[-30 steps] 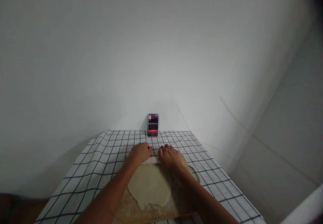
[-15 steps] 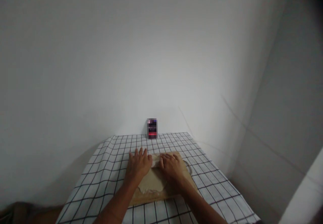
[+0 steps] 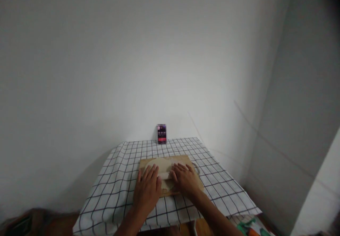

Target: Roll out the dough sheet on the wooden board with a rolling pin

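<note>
A flat sheet of pale dough [image 3: 159,162] lies on a wooden board [image 3: 183,158]. Across the dough runs a light rolling pin [image 3: 165,176], its middle showing between my hands. My left hand [image 3: 148,188] rests on the pin's left part, palm down, fingers stretched forward and slightly apart. On the right part lies my right hand [image 3: 185,179], also palm down with its fingers extended and angled inward. Both hands cover the pin's ends.
The table has a white cloth [image 3: 117,179] with a dark grid. A small upright phone-like object [image 3: 162,134], blurred out, leans at the wall [image 3: 170,69]. A loop handle [image 3: 196,168] sits at the board's right. A colourful bag [image 3: 252,227] shows below right.
Both hands and the rolling pin have come back toward me over the dough, baring its far part. The view has shifted, so the table's front edge now shows.
</note>
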### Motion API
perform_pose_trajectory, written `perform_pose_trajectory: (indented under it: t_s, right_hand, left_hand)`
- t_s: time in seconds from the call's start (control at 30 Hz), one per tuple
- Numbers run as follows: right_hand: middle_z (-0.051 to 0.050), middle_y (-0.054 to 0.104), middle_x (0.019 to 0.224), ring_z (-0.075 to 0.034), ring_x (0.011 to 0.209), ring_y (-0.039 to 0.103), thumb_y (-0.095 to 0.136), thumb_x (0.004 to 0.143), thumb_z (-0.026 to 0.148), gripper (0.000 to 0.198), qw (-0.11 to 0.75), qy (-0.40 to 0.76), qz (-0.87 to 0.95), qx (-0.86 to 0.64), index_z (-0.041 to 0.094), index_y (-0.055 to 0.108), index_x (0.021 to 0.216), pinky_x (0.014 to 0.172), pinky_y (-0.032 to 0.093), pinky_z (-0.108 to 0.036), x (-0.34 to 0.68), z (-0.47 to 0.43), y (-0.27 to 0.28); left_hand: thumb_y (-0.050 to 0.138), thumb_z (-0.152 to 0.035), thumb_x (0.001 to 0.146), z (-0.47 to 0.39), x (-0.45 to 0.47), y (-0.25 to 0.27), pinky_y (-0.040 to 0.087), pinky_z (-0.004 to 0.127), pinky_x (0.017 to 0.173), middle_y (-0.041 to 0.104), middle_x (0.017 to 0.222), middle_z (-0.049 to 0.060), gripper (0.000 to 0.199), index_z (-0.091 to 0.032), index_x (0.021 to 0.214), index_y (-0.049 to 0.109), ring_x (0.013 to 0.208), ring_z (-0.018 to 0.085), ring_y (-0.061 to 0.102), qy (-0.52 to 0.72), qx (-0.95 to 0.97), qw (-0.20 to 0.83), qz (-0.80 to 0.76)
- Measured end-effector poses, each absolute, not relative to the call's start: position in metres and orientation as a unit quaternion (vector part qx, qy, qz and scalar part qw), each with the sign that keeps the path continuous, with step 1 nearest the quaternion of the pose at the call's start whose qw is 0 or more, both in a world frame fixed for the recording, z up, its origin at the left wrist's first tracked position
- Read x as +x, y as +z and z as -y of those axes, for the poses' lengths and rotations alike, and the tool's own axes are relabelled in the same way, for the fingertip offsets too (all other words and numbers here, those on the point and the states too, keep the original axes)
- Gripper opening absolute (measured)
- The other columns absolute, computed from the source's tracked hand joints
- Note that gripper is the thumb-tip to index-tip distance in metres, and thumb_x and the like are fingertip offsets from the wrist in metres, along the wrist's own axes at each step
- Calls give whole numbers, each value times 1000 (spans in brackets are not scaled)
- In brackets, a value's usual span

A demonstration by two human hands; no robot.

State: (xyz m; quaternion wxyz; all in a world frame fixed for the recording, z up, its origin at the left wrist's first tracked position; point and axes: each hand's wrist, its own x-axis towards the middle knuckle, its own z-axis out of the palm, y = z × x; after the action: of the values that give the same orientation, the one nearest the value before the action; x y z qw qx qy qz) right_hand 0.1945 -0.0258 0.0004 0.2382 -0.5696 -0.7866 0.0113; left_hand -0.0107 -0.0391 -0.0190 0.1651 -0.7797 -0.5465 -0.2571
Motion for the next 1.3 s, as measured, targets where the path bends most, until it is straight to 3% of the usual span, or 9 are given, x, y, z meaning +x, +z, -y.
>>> perform_pose_trajectory:
  t_s: [0.13,0.23,0.4,0.63,0.73,0.87,1.1,1.2,1.3]
  right_hand:
    - [-8,63,145,-27,142,49,54,102,46,38,240,4,805,-543,26,62,134,117,33,-50,207,39,-6]
    - [-9,66,137,-27,136,54,59,100,39,30,251,-3,807,-535,24,63,126,110,40,-45,216,45,-14]
    - [-9,70,119,-27,115,63,53,100,36,23,310,-11,776,-550,24,63,117,100,45,-43,239,35,-31]
    - [-5,70,84,-24,73,64,37,99,68,49,477,131,649,-579,24,60,98,64,46,-34,275,-7,-30]
    - [-1,63,69,-22,63,58,39,95,75,55,519,160,612,-574,25,58,87,58,41,-32,278,-21,-28]
    - [1,57,65,-19,60,52,40,92,79,59,563,206,572,-560,24,57,82,54,39,-30,283,-32,-36]
    - [7,44,63,-13,53,41,49,92,75,53,599,343,523,-500,23,57,90,46,33,-25,288,-34,-45]
    - [7,43,62,-13,52,41,52,91,76,54,597,351,520,-500,22,57,89,45,32,-24,287,-36,-44]
    - [7,44,61,-13,51,42,51,92,76,54,596,339,530,-498,22,58,87,44,33,-24,287,-35,-42]
  left_hand:
    - [40,-32,103,58,-22,-28,31,63,123,54,156,6,49,-24,150,51,147,29,45,-279,-795,114,526]
    - [38,-37,105,62,-32,-22,32,58,124,54,156,3,46,-28,146,56,150,26,41,-297,-805,21,513]
    - [22,-43,107,49,-58,-10,38,44,122,57,152,8,55,-21,144,56,144,21,49,-376,-715,-131,574]
    - [42,-32,97,23,-59,2,39,40,117,64,143,11,48,-20,141,57,133,25,57,-225,-744,-27,629]
    - [45,-32,97,4,-49,20,41,47,111,66,135,15,43,-19,134,62,129,30,59,-167,-734,-6,658]
    - [53,-37,92,-28,-50,34,45,49,100,67,122,15,31,-20,111,72,118,33,62,-158,-729,-37,665]
    - [62,-39,79,-64,-57,33,51,38,88,71,107,13,33,-15,101,66,103,28,67,-196,-720,-199,635]
    - [67,-43,71,-67,-57,38,54,32,74,76,100,7,46,-16,107,66,92,26,71,-207,-710,-311,596]
    - [75,-44,62,-63,-53,44,54,31,71,78,97,7,47,-16,99,70,89,27,73,-205,-710,-391,548]
